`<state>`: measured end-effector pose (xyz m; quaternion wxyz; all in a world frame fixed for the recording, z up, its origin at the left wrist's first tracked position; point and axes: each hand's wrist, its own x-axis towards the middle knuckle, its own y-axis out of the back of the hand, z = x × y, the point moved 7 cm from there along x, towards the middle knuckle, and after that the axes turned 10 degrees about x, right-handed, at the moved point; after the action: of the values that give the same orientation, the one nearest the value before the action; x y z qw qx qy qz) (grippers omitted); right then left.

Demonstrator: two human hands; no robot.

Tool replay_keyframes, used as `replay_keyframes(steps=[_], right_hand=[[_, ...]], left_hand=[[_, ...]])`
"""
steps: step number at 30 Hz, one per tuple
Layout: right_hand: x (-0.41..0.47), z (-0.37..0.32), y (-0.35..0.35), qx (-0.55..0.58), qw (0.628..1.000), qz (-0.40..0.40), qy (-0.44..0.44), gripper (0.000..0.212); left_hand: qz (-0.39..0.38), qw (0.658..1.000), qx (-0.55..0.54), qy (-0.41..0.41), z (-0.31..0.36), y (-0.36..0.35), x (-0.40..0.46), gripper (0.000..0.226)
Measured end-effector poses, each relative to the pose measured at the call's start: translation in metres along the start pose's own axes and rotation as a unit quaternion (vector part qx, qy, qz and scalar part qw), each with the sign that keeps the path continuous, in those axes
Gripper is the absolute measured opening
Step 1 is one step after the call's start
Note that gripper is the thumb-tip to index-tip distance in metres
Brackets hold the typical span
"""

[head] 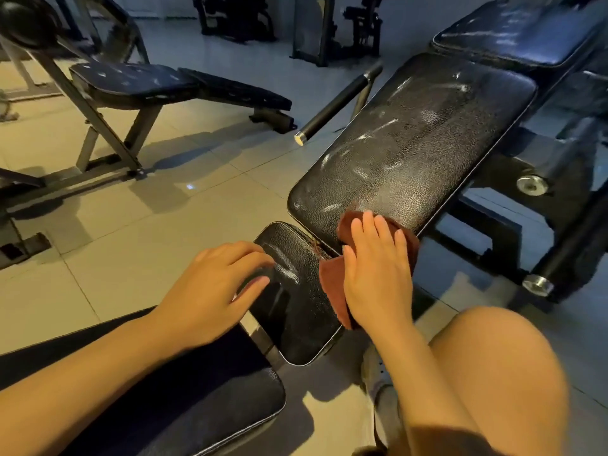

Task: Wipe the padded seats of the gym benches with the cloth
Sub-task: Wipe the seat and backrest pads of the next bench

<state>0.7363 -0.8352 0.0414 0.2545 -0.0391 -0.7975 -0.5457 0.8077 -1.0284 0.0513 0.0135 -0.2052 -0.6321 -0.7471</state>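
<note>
Benches fill this dim gym room. Far left, a black bench (148, 83) stands on the tiled floor (131, 258), and its top end is cut off by the picture's edge. Next, the left hand (210, 291) rests flat on the small seat pad (296, 291), fingers spread and nearly straight, holding nothing. Its palm hides the pad's left edge. Beside it, the right hand (375, 274) presses flat on the brown cloth (332, 291), fingers straight. The cloth lies across the gap between the small pad and the long pad (411, 143), mostly hidden under the hand. White streaks mark the long pad. Far right, another pad (526, 31) is partly cut off. A bare knee (493, 373) fills the bottom right corner.
</note>
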Motion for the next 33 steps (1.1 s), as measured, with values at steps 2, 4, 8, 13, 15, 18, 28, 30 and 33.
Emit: replay_keyframes(steps=[2,4,8,13,15,18,28,30,33], right_hand=[[-0.015,-0.014,-0.006,0.011,1.000,-0.006,-0.006,0.058],[-0.033,-0.031,-0.020,0.024,0.999,-0.022,0.006,0.053],[-0.063,-0.051,-0.047,-0.014,0.999,-0.049,0.003,0.055],[-0.092,-0.070,-0.063,-0.023,0.997,-0.060,-0.030,0.059],[-0.109,-0.080,-0.073,-0.011,0.996,-0.078,-0.050,0.057],[-0.122,-0.089,-0.081,0.036,0.992,-0.101,-0.067,0.052],[-0.139,-0.099,-0.075,0.103,0.956,-0.182,-0.204,0.045],[-0.148,-0.105,-0.063,0.142,0.938,-0.174,-0.264,0.041],[-0.162,-0.113,-0.022,0.258,0.895,-0.044,-0.362,0.036]], left_hand=[[-0.018,1.000,-0.008,-0.006,-0.004,0.002,-0.004,0.042],[-0.038,0.999,-0.022,-0.011,-0.007,0.005,-0.005,0.047],[-0.092,0.993,0.007,-0.068,-0.006,0.011,-0.011,0.059],[-0.126,0.986,0.022,-0.104,-0.021,0.011,-0.033,0.061],[-0.140,0.986,0.016,-0.094,-0.025,0.003,-0.036,0.054],[-0.152,0.983,-0.001,-0.102,-0.022,-0.003,-0.035,0.050],[-0.045,0.968,-0.196,-0.152,-0.009,0.051,-0.031,0.031],[-0.050,0.962,-0.211,-0.166,-0.008,0.051,-0.035,0.031],[-0.085,0.950,-0.265,-0.145,-0.016,0.051,-0.039,0.029]])
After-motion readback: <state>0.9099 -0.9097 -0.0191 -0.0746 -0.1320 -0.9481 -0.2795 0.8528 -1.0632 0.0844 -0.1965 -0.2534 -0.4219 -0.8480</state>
